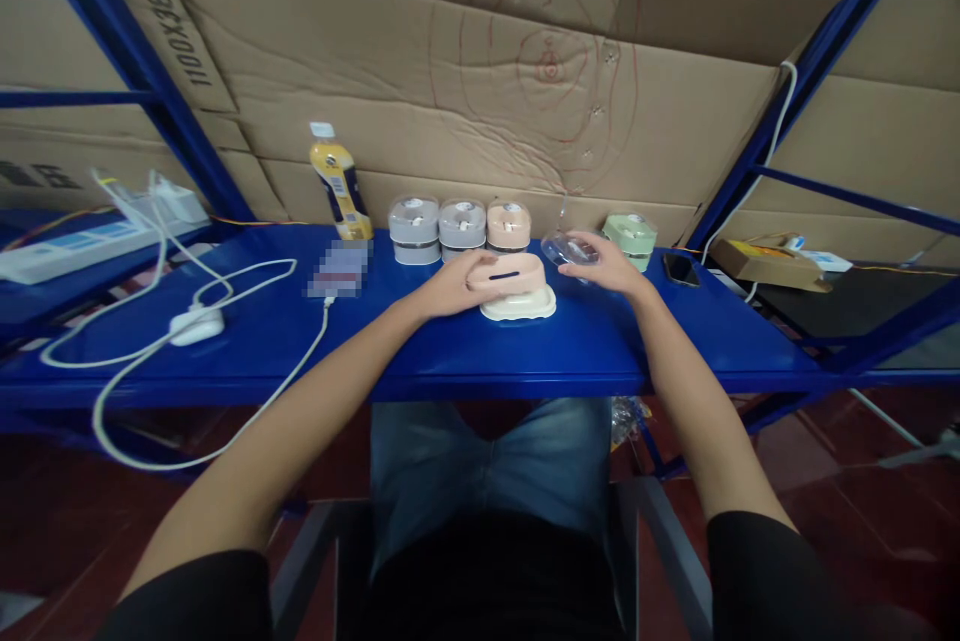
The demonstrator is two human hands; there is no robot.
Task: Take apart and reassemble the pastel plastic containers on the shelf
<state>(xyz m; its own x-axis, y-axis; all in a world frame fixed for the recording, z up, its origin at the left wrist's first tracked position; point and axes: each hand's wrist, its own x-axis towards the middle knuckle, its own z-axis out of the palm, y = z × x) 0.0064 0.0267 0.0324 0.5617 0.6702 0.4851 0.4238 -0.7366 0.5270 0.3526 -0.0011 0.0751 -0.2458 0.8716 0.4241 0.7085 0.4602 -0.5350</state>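
My left hand [451, 287] is closed on the near left side of a peach plastic box [521, 271] with a dark slot in its face. Just under that box is a cream base [519, 307] with a wavy rim, on the blue table; whether the two touch I cannot tell. My right hand [606, 266] grips a clear plastic lid [559, 247] by its right side, to the right of the peach box. Behind them stand two grey lidded boxes [415, 231] and a peach lidded box [508, 224]. A green lidded box [634, 237] sits beyond my right hand.
A yellow drink bottle [343, 186] stands at the back left, near a blurred-out item [337, 269] with a white cable. A charger [196, 323] and looping cables lie further left. On the right are a phone [681, 269] and an open carton [772, 264].
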